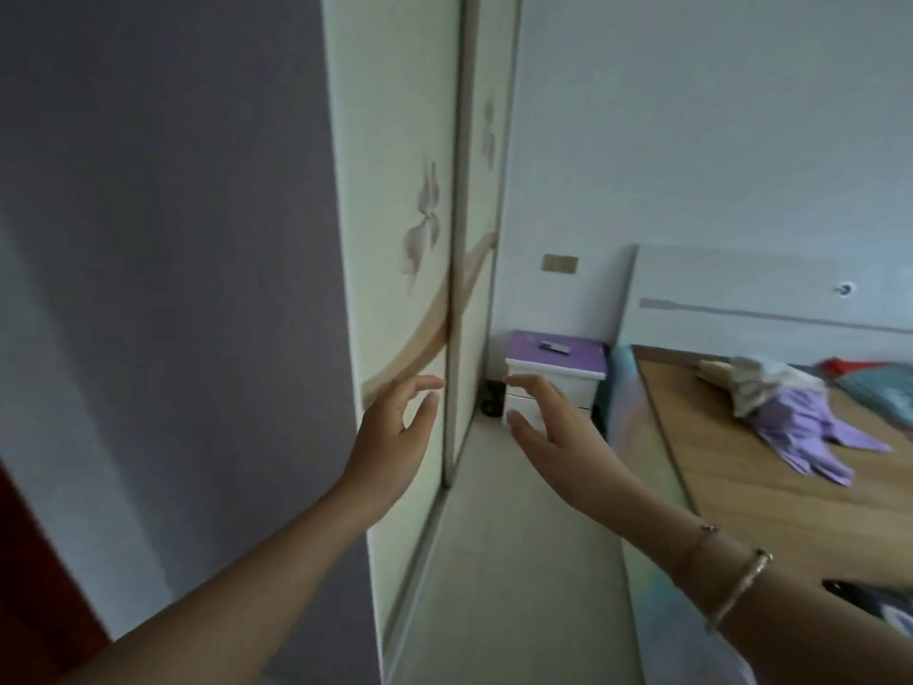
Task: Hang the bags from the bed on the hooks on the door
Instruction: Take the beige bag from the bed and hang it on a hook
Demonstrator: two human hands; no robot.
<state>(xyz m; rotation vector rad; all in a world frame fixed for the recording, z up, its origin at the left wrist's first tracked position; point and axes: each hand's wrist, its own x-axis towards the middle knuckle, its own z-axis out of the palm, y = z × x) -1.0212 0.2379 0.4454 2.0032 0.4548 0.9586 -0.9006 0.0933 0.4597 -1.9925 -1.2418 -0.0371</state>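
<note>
Bags lie on the bed (pixel 751 491), well apart from both hands and off to the right of them. A pale cloth bag (pixel 756 383) sits near the headboard (pixel 741 284), w/ a purple fabric item (pixel 810 432) spilling out just below it; can't tell if that is a second bag or clothing. Further right, a teal item (pixel 884 393) and a red item (pixel 840 365) touch the frame edge, cut off and too blurred to identify. A dark object (pixel 869 605) at lower right is also cut off.

Whole frame is soft w/ motion blur. No hooks can be made out. A reddish-brown panel (pixel 44 585) shows at lower left, only partly in view.

Left hand (pixel 395 427) is raised in front of the wardrobe door (pixel 395 239), fingers apart and loosely bent, holding nothing; its fingertips come close to the door's edge, contact can't be told. Right hand (pixel 548 422) is raised beside it over the floor (pixel 518 561), fingers spread and relaxed, also empty, w/ bracelets (pixel 736 585) on the wrist. Behind the right hand stands a white nightstand (pixel 583 383) w/ a purple top, a small object on it too blurred to name.
</note>
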